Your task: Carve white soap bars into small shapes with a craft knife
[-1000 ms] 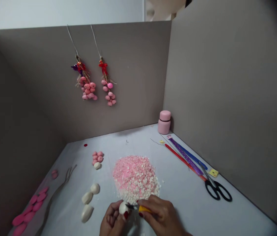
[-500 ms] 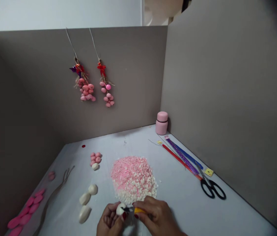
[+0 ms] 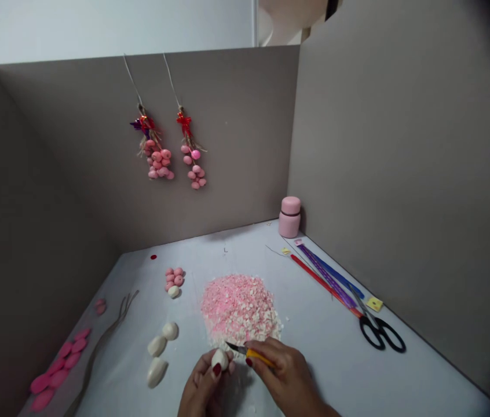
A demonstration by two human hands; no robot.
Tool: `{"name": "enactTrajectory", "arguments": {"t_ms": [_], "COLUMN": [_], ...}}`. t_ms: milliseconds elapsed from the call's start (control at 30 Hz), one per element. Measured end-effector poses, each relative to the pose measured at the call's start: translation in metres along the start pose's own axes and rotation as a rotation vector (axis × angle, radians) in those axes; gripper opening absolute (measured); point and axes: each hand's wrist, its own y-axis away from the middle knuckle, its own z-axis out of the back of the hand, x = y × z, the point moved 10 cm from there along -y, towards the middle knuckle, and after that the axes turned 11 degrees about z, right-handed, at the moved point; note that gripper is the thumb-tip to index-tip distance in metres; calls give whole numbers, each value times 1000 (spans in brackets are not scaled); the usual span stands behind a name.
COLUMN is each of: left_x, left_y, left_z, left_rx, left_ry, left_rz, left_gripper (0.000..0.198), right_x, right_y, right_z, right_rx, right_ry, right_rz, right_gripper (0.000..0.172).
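Note:
My left hand (image 3: 204, 385) is closed around a small rounded white lump (image 3: 219, 360), its thumb on the near side. My right hand (image 3: 286, 370) grips the yellow handle of a craft knife (image 3: 259, 357). The knife's dark blade points left, just above the lump and apart from it. Beyond both hands lies a heap of pink and white shavings (image 3: 240, 307). Left of my hands, white lumps rest on the table, the nearest one (image 3: 157, 372) larger and longer than the others.
Pink balls (image 3: 174, 277), flat pink pieces (image 3: 58, 379) and brown cords (image 3: 97, 347) lie at left. Scissors (image 3: 381, 335) and ribbons (image 3: 327, 272) line the right side near a pink jar (image 3: 289, 218). Strung pink bunches (image 3: 158, 156) hang on the grey back panel (image 3: 236, 162).
The knife blade has come away from the white lump and now sits above it, tip to the left. Both hands have shifted slightly right in the view, as has the whole scene.

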Motion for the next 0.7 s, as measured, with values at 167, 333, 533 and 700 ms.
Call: {"name": "enactTrajectory", "arguments": {"t_ms": [167,333,533,700], "left_x": [5,7,7,8], "left_y": [-1,1,4,6], "left_z": [0,-5,-10,-6], "left_rx": [23,76,89,44], "left_ry": [87,96,82,85], "left_rz": [38,52,51,59], "left_gripper": [33,37,32,31], "right_x": [13,30,37,28], "right_y": [1,0,-1,-1], "right_z": [0,-6,-8,-7], "right_rx": [-35,51,67,60], "right_ry": [-27,-8,50,37], "right_rz": [76,168,241,176], "right_gripper": [26,33,41,39]}}
